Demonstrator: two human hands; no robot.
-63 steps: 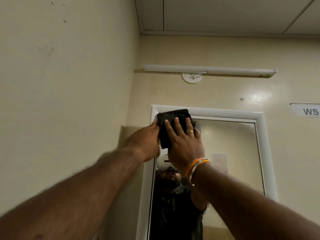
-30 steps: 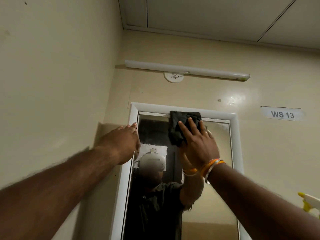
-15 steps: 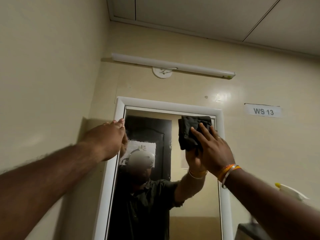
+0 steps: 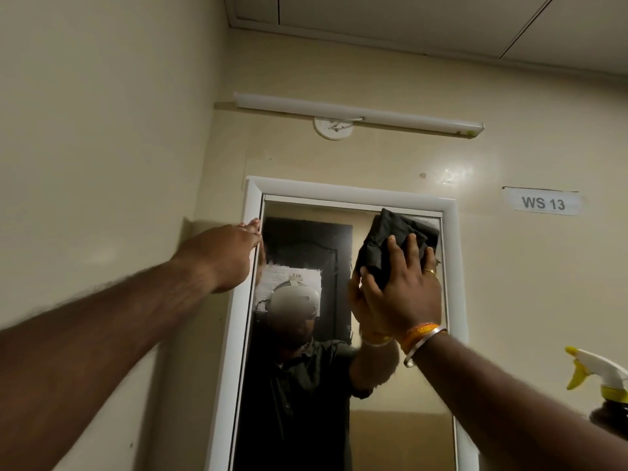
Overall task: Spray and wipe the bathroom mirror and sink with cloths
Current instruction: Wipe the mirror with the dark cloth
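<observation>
Now — dark crumpled cloth (image 4: pixel 394 246) under flat right hand (image 4: pixel 404 290) | left hand (image 4: pixel 224 253) spread — mirror frame (image 4: pixel 253 212)

Right hand (image 4: pixel 402 290) presses a dark cloth (image 4: pixel 390 246) flat against the mirror (image 4: pixel 384 419), fingers spread, at its upper right corner. Left hand (image 4: pixel 226 253) rests on the white frame (image 4: pixel 253 198) opposite. Spray bottle (image 4: pixel 601 375) stands below-right of the right hand.

The cloth (image 4: pixel 390 246) looks soft and matt; the mirror (image 4: pixel 401 419) is shiny glass — its white frame (image 4: pixel 346 192) smooth and glossy.
</observation>
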